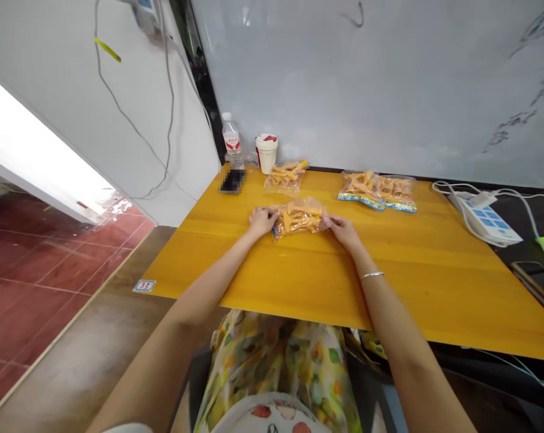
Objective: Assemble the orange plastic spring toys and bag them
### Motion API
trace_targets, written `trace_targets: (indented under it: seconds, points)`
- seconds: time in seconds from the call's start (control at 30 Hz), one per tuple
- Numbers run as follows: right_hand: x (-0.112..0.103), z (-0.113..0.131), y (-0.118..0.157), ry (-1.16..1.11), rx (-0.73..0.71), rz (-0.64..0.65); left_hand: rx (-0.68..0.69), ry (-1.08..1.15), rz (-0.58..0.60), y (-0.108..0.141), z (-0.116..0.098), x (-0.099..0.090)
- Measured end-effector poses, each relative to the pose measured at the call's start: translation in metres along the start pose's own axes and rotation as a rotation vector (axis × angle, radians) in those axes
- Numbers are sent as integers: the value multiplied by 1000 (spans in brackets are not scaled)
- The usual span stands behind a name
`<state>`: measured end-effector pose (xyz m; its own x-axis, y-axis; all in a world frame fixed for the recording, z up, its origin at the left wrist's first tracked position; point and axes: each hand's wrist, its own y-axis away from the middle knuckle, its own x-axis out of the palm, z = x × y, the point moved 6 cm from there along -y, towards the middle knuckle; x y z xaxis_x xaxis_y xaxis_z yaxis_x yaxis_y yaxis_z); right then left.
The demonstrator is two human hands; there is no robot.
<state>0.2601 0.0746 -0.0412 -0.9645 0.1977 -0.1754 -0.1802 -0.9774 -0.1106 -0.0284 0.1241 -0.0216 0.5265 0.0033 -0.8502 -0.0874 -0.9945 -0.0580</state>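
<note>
A clear plastic bag filled with orange pieces lies on the yellow-brown tabletop in front of me. My left hand is closed on its left end, where a blue edge shows. At the opposite end, my right hand pinches the clear plastic between thumb and fingers. What exactly the orange pieces are cannot be made out. A similar bag lies just behind the held one. Two more bags, one on the left and one on the right, lie side by side farther right, with colourful lower edges.
Along the back left stand a water bottle and a white cup, with a dark phone in front. A white power strip with cables lies right of the wooden tabletop. Behind rises a whiteboard.
</note>
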Motion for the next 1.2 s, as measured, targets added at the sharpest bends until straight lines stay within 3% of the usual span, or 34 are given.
trace_targets:
  seconds: [0.1, 0.2, 0.37, 0.53, 0.63, 0.77, 0.83, 1.07, 1.2]
  points:
    - [-11, 6, 9, -4, 32, -9, 0, 48, 31, -6, -11, 7]
    - [-19, 9, 14, -82, 122, -35, -12, 57, -16, -6, -8, 5]
    - [6, 12, 21, -156, 259, 154, 33, -54, -51, -5, -5, 5]
    - [18, 17, 26, -244, 288, 169, 96, -21, -4, -9, -7, 9]
    - [12, 21, 25, -258, 245, 71, 104, 46, -14, -10, -5, 8]
    - [-10, 31, 22, -93, 88, -148, 103, 194, -87, -13, 2, 4]
    - [-17, 37, 21, -74, 25, -193, 104, 280, -129, -16, 6, 0]
    - [-15, 33, 19, -173, 23, -58, 48, 527, -184, -18, 17, -9]
    - [-10, 29, 14, -49, -74, 6, 82, 547, -188, -20, 2, -19]
